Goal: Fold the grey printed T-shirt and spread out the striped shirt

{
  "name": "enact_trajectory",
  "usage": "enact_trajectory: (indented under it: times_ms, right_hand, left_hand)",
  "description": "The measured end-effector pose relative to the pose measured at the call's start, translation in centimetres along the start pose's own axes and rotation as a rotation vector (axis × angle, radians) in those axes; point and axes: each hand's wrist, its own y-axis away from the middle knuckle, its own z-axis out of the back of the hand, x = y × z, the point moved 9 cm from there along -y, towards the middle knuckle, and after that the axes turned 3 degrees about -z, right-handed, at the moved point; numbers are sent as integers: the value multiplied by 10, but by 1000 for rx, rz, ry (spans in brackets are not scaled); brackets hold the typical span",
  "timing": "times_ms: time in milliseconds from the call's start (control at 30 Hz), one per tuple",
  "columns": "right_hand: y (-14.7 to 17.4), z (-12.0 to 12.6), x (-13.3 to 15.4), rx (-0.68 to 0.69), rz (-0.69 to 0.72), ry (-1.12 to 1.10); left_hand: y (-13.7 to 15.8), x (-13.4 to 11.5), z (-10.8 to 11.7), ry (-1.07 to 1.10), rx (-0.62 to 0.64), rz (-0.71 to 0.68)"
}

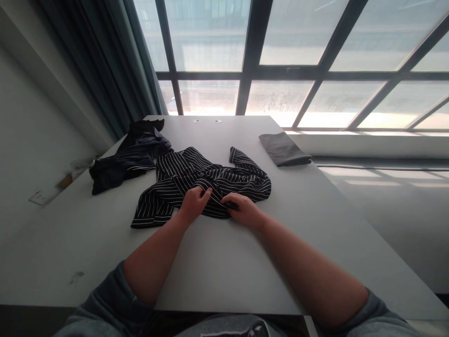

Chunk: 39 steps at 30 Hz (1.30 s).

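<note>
A black shirt with thin white stripes (182, 168) lies crumpled on the white table (224, 271), one sleeve spread toward the near left and the other bent at the right. My left hand (195, 202) pinches the shirt's cloth near its middle, thumb and fingers together. Just to the right, my right hand (242, 208) grips the near edge of the same shirt with its fingers curled. The fingertips of both hands are partly hidden in the folds.
A heap of dark clothes (131, 154) lies at the table's left edge. Toward the far right sits a folded grey cloth (284, 149). Large windows (210, 93) stand beyond the table, with a dark curtain (105, 56) at the left.
</note>
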Motion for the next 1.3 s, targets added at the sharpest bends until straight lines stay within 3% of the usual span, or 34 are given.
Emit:
enact_trajectory:
  times_ms: [167,300,367,567,700,867,967,1300]
  right_hand:
    - [-1,8,-26,-120,-205,-18]
    - [-1,14,-33,-164,-278,18]
    - [-1,15,-31,-171,-267,5]
    - [1,19,-18,-250,-138,-99]
    - [-1,14,-10,-203,-48,-25]
    - [-3,5,-24,-147,-174,158]
    - [-1,11,-32,-203,-254,206]
    - [4,22,-55,-334,-393,-55]
  left_hand:
    - [1,6,11,88,-112,95]
    - [1,8,11,124,-111,106]
    - [1,6,6,149,-72,66]
    - [4,-10,-24,159,207,-159]
    - [2,-8,-16,140,110,-147]
    - [-1,-4,-3,84,1,-86]
    - [0,-9,1,111,-33,-128]
    - [1,3,4,213,-72,-69]
